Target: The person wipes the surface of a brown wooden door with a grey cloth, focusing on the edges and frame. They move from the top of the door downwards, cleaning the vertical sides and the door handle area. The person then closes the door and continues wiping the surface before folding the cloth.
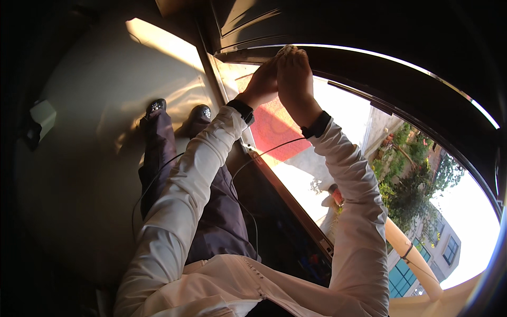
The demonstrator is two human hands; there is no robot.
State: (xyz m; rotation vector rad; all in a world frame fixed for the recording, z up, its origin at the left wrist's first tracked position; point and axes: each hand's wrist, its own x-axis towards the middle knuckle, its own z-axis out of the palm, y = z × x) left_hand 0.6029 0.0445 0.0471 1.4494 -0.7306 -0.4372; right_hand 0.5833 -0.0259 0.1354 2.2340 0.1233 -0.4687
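My left hand and my right hand are raised side by side in front of a dark door leaf. A small, pale, crumpled cloth pokes out at their fingertips, and both hands appear closed on it. The right hand partly covers the left, so most of the left fingers are hidden. Each wrist wears a black band, and a thin black cable runs from the right one. Whether the hands touch the door edge is hard to see.
Sunlight enters through an open doorway with a brown threshold. Outside are a red mat, green plants, a pale post and a building. My shoes stand on a smooth indoor floor. A pale object lies at the left.
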